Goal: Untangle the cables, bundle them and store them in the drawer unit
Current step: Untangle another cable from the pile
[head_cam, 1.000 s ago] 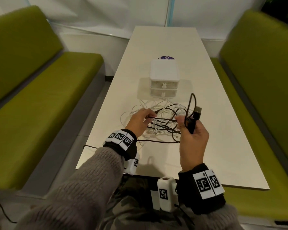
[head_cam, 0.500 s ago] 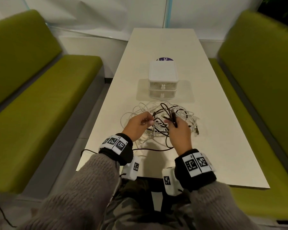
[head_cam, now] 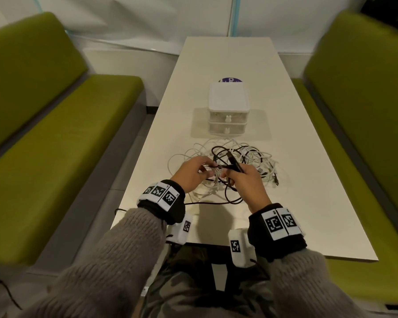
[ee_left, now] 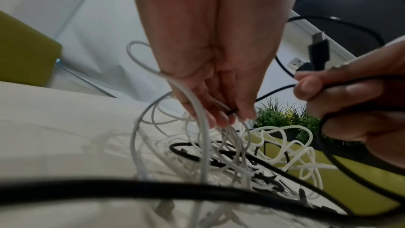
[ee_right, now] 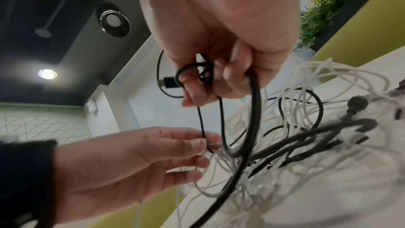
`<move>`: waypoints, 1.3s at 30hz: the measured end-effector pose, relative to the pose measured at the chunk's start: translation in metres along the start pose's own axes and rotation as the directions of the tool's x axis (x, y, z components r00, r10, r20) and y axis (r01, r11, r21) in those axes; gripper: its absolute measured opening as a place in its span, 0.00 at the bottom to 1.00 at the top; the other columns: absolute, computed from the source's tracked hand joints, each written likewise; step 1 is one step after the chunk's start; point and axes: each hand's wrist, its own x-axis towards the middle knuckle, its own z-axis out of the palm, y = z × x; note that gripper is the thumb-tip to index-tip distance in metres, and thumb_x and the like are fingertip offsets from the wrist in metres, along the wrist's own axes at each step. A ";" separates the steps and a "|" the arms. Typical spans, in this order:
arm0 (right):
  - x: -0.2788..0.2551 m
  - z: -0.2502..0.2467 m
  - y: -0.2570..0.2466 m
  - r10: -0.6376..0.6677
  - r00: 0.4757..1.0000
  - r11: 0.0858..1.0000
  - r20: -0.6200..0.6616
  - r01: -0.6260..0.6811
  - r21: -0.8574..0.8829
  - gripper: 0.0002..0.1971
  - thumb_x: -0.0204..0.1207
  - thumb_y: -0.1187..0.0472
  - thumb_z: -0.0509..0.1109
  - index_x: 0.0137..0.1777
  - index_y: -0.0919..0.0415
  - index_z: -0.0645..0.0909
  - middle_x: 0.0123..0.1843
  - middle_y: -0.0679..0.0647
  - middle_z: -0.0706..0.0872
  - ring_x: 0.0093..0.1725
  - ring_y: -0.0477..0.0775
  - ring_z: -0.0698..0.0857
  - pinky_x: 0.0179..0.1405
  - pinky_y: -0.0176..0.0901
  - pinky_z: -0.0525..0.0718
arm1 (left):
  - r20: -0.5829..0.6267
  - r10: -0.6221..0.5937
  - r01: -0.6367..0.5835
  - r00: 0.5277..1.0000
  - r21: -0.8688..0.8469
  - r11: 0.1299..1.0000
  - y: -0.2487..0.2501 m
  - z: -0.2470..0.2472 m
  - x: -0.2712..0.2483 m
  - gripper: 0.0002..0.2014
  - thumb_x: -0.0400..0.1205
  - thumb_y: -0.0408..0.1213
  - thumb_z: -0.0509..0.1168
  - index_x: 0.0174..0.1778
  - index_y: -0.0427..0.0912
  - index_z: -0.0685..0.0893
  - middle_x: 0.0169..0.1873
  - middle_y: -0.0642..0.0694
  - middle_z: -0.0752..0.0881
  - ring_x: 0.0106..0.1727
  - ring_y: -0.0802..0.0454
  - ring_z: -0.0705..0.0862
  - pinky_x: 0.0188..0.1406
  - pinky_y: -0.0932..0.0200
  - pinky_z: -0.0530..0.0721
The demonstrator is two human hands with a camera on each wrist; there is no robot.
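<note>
Head view: a tangle of thin white cables [head_cam: 246,157] and a thicker black cable [head_cam: 228,193] lies on the near half of the long cream-white table [head_cam: 308,203], just in front of the small white plastic two-drawer unit [head_cam: 228,111], whose drawers are both closed. The right hand [head_cam: 246,180] is curled round a gathered loop of the black cable, with its black USB plug [head_cam: 233,160] sticking out above the fist; the right wrist view shows the fingers [ee_right: 228,82] wrapped over the looped strands and the plug [ee_right: 168,82] poking out beside them. The left hand [head_cam: 191,173] pinches one strand of the black cable together with white strands between thumb and fingertips [ee_left: 221,119], close to the right hand, above the pile. In the left wrist view white loops hang from that pinch down to the tabletop. A purple round sticker [head_cam: 230,80] peeks out behind the drawer unit. Olive-green upholstered benches [head_cam: 55,145] run along both sides of the table. Both wrists wear black bands with square printed markers [head_cam: 161,193].
</note>
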 end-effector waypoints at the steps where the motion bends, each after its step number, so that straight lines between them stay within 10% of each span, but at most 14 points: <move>1: -0.002 0.000 -0.001 -0.008 1.000 0.999 -0.006 0.008 0.043 0.12 0.77 0.68 0.67 0.31 0.60 0.82 0.25 0.51 0.73 0.28 0.49 0.71 0.32 0.41 0.68 | 0.002 0.015 -0.015 1.000 0.026 1.000 0.002 -0.001 0.002 0.10 0.81 0.33 0.65 0.58 0.41 0.83 0.52 0.47 0.82 0.50 0.54 0.79 0.46 0.68 0.70; 11: -0.017 -0.021 0.000 -0.050 0.991 0.967 -0.125 0.080 0.244 0.17 0.80 0.66 0.65 0.28 0.58 0.75 0.19 0.43 0.72 0.20 0.39 0.68 0.20 0.25 0.64 | -0.035 0.055 -0.056 0.998 -0.040 0.998 0.016 -0.007 0.019 0.11 0.81 0.23 0.59 0.52 0.43 0.80 0.53 0.46 0.85 0.51 0.50 0.82 0.43 0.72 0.74; 17: -0.017 -0.022 0.005 0.013 0.995 0.960 -0.098 0.015 0.280 0.15 0.81 0.65 0.64 0.31 0.59 0.75 0.19 0.43 0.72 0.18 0.39 0.68 0.18 0.24 0.64 | 0.067 0.073 -0.082 0.995 0.142 0.987 0.014 -0.009 0.013 0.07 0.79 0.37 0.68 0.51 0.44 0.80 0.53 0.44 0.79 0.50 0.47 0.82 0.52 0.59 0.78; 22: -0.020 -0.009 0.007 -0.046 0.997 0.976 -0.068 0.059 0.211 0.14 0.82 0.58 0.66 0.34 0.59 0.80 0.18 0.41 0.71 0.20 0.38 0.68 0.23 0.27 0.65 | -0.087 0.150 -0.133 0.985 0.177 0.975 0.025 -0.009 0.016 0.05 0.77 0.33 0.69 0.46 0.36 0.85 0.49 0.44 0.71 0.39 0.56 0.74 0.42 0.76 0.71; 28: -0.009 -0.009 0.011 0.079 0.979 0.966 -0.186 -0.029 0.256 0.15 0.79 0.48 0.68 0.36 0.57 0.83 0.16 0.37 0.73 0.25 0.40 0.72 0.27 0.30 0.67 | -0.074 0.028 -0.031 0.997 -0.040 0.999 0.018 -0.022 0.018 0.06 0.82 0.31 0.62 0.46 0.39 0.86 0.47 0.44 0.88 0.52 0.49 0.83 0.55 0.60 0.77; 31: 0.009 -0.001 0.014 0.007 0.967 1.000 -0.255 -0.007 0.001 0.09 0.75 0.55 0.74 0.35 0.57 0.81 0.29 0.47 0.82 0.36 0.54 0.78 0.35 0.41 0.71 | -0.028 -0.006 0.001 1.000 -0.187 0.982 0.011 -0.020 0.014 0.10 0.85 0.33 0.58 0.42 0.43 0.83 0.43 0.47 0.86 0.51 0.51 0.82 0.58 0.56 0.77; 36: 0.024 0.026 0.003 -0.142 0.960 0.962 -0.243 0.076 -0.264 0.16 0.71 0.51 0.77 0.53 0.61 0.86 0.37 0.51 0.82 0.36 0.51 0.78 0.36 0.41 0.73 | 0.031 0.029 -0.018 0.999 -0.314 0.949 0.009 -0.023 0.007 0.14 0.85 0.27 0.54 0.37 0.42 0.81 0.38 0.49 0.82 0.40 0.67 0.80 0.44 0.76 0.74; 39: 0.031 0.030 -0.001 -0.171 0.972 0.936 -0.158 0.111 -0.333 0.12 0.71 0.53 0.76 0.50 0.59 0.88 0.36 0.50 0.84 0.36 0.50 0.80 0.33 0.41 0.74 | 0.049 0.024 -0.004 0.999 -0.381 0.925 0.003 -0.030 0.007 0.14 0.85 0.27 0.54 0.37 0.41 0.80 0.37 0.46 0.82 0.45 0.56 0.81 0.46 0.73 0.78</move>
